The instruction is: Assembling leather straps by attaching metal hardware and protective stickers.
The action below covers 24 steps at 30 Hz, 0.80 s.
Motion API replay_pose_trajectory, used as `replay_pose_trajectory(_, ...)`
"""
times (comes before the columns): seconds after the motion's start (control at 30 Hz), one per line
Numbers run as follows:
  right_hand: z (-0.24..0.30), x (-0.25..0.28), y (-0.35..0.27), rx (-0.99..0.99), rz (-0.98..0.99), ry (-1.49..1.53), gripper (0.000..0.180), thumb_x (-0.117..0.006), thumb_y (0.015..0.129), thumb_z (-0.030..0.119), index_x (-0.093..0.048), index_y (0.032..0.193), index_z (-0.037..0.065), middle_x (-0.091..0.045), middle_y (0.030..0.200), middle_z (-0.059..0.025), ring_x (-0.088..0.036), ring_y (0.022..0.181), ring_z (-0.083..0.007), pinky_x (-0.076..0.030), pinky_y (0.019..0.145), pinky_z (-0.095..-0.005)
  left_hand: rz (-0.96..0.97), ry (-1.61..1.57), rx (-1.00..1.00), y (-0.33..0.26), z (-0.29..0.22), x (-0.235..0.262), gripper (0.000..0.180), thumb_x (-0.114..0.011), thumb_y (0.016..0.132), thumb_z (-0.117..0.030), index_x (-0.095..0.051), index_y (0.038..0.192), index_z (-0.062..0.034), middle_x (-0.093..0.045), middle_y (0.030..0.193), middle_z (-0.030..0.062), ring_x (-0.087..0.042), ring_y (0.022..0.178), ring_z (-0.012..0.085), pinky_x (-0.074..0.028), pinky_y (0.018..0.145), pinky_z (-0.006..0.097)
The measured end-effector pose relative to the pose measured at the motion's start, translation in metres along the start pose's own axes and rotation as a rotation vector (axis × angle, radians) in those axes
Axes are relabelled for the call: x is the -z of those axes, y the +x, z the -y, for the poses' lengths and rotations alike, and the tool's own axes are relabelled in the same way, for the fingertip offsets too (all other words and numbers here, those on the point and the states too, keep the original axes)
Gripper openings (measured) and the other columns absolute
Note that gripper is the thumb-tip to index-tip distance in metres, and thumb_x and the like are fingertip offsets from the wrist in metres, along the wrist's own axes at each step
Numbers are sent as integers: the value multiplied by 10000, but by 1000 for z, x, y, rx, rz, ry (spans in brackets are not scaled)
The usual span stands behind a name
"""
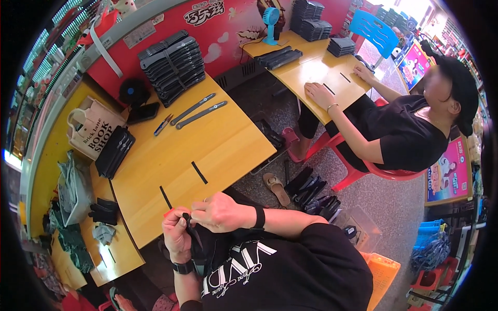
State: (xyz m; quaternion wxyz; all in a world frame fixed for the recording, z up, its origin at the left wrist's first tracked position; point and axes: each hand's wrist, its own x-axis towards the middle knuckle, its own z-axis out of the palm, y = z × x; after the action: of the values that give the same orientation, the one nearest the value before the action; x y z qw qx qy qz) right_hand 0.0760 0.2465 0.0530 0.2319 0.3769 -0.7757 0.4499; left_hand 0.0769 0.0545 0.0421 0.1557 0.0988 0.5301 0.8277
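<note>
My left hand [177, 233] is closed in a pinch on a dark strap [196, 243], whose lower part hangs in front of my shirt. Close against it, the fingers of my right hand [222, 212] are curled and pressed together at the strap's upper end; what they grip is partly hidden. A small bit of red [167, 213] shows beside the left fingertips. Just beyond my hands, a black strip [164, 197] lies on the wooden table [238, 142], with another black strip [199, 172] to its right. Two long grey straps [202, 115] lie farther back beside thread snips [163, 125].
A tied stack of dark straps [174, 67] stands at the table's back. At left are a canvas bag [93, 127] and a black bundle [115, 151]. To the right, a person in black [399, 129] sits at another table [311, 62]. Sandals [276, 189] and dark bundles lie on the floor.
</note>
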Motion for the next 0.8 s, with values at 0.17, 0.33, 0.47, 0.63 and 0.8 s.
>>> replay_pose_trajectory(0.17, 2, -3, 2, -1, -92, 5, 242, -703, 761, 107, -470, 710, 60, -472, 677, -59, -565, 528, -263, -406, 422, -354, -95, -32, -46, -3, -1, 0, 222, -728, 817, -201, -620, 882, -18, -589, 882, 54, -532, 728, 141, -413, 645, 272)
replay_pose_trajectory(0.33, -8, 12, 9, 62, -15, 155, 255, -722, 758, 146, -483, 737, 59, -483, 688, -66, -571, 546, -274, -406, 430, -364, 1, -48, 65, -4, -14, -5, 255, -724, 826, -223, -633, 929, -8, -631, 934, 67, -577, 777, 156, -441, 669, 278)
replay_pose_trajectory(0.47, -11, 16, 9, 103, 71, 114, 265, -731, 760, 199, -503, 762, 63, -509, 720, -70, -578, 557, -285, -404, 426, -374, 92, 37, 223, -7, -23, -1, 297, -702, 847, -242, -641, 984, 15, -669, 918, 80, -616, 787, 171, -463, 687, 279)
replay_pose_trajectory(0.63, -11, 16, 5, 140, 85, -62, 215, -706, 737, 190, -520, 766, 87, -497, 736, -57, -567, 530, -259, -408, 405, -361, 105, 74, 161, -1, -22, -7, 299, -683, 864, -243, -637, 985, 27, -662, 862, 71, -600, 737, 159, -457, 675, 274)
replay_pose_trajectory(0.8, -9, 5, 8, 211, -8, -328, 174, -664, 720, 188, -506, 734, 116, -465, 714, -39, -540, 489, -190, -411, 394, -337, -99, 29, -1, 2, -10, -14, 233, -618, 918, -204, -629, 967, 24, -645, 855, 71, -578, 709, 147, -449, 660, 276)
